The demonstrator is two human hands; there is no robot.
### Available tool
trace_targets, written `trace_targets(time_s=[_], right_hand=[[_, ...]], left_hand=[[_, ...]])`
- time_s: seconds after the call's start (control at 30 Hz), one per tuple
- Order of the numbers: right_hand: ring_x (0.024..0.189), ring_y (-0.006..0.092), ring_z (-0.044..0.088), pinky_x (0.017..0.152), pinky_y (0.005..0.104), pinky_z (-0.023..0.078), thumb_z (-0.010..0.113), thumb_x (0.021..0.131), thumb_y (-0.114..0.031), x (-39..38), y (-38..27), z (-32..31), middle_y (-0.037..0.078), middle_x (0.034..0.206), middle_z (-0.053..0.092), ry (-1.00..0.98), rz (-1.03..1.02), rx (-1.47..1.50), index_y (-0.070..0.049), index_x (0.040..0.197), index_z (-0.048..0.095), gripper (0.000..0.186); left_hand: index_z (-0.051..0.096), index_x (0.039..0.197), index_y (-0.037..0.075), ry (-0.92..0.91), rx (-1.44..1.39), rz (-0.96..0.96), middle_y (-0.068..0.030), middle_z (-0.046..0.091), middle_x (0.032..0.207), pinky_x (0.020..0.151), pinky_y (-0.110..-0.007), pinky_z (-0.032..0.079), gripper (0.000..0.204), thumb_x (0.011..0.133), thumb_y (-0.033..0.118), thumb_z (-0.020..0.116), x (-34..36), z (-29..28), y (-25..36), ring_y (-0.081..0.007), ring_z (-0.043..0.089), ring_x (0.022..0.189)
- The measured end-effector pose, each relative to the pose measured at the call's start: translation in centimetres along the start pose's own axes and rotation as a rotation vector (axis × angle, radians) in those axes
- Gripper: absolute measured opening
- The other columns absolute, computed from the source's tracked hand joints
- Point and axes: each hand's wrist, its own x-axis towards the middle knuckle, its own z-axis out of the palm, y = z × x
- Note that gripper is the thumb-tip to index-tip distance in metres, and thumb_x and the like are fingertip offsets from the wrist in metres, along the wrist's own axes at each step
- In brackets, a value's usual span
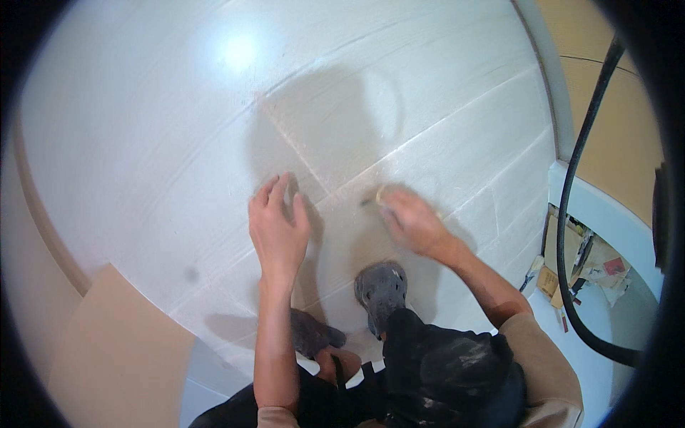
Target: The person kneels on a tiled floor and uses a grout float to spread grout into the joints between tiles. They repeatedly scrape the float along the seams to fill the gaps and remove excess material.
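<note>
My right hand (414, 221) is closed around a small tool (380, 194) with a pale yellowish part and a dark end turned toward the floor. The fingers cover most of it, so its kind cannot be told. My left hand (276, 217) hovers over the floor to the left, thumb and fingers apart, holding nothing. Beneath both hands lies a pale, dusty tiled floor (435, 157) with light joint lines. One joint runs between the hands, close to the tool's dark end.
Grey clogs (382, 289) on my feet stand close below my hands. A thick black hose (567, 207) hangs along the right side. Behind it lie several tools, a brush (533, 271) and a tan block (548, 280). A beige board (118, 342) lies at lower left.
</note>
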Motion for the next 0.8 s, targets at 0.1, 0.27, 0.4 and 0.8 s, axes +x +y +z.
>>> trace_targets(time_s=[0.1, 0.27, 0.4, 0.8], right_hand=[[0.087, 0.0403, 0.059, 0.077, 0.0491, 0.047, 0.059, 0.094, -0.008, -3.1, -0.8, 1.2, 0.021, 0.093, 0.058, -0.264, 0.222, 0.103, 0.003, 0.107, 0.061, 0.017], [0.086, 0.0409, 0.059, 0.075, 0.0483, 0.047, 0.059, 0.093, -0.007, -7.1, -2.5, 0.4, 0.022, 0.091, 0.059, -0.035, 0.410, 0.232, 0.003, 0.111, 0.061, 0.020], [0.088, 0.0462, 0.059, 0.078, 0.0504, 0.048, 0.054, 0.094, -0.007, -8.3, -2.7, -1.6, 0.025, 0.092, 0.061, 0.248, 0.492, 0.253, 0.003, 0.116, 0.059, 0.025], [0.094, 0.0430, 0.061, 0.085, 0.0498, 0.050, 0.053, 0.091, -0.005, -12.7, 3.5, 1.9, 0.024, 0.100, 0.063, 0.378, 0.412, 0.026, 0.004, 0.113, 0.060, 0.025]], left_hand=[[0.063, 0.127, 0.002, -0.138, -0.015, -0.095, -0.0257, 0.063, 0.126, 0.087, -0.048, 0.052, 0.039, 0.088, 0.006, 0.061, 0.2, -0.4, 0.9, -0.0409, 0.065, 0.105], [0.061, 0.127, -0.001, -0.317, -0.049, -0.243, -0.0289, 0.063, 0.123, 0.092, -0.048, 0.051, 0.041, 0.087, 0.005, 0.060, 0.3, -1.2, 1.8, -0.0437, 0.064, 0.107], [0.062, 0.127, -0.001, -0.200, -0.084, -0.143, -0.0270, 0.066, 0.117, 0.094, -0.046, 0.050, 0.041, 0.087, 0.008, 0.062, -0.3, -1.7, 1.1, -0.0426, 0.064, 0.108], [0.063, 0.129, 0.002, -0.345, 0.073, -0.243, -0.0174, 0.072, 0.113, 0.081, -0.034, 0.054, 0.046, 0.086, 0.015, 0.074, 4.5, -19.7, -2.0, -0.0214, 0.067, 0.091]])
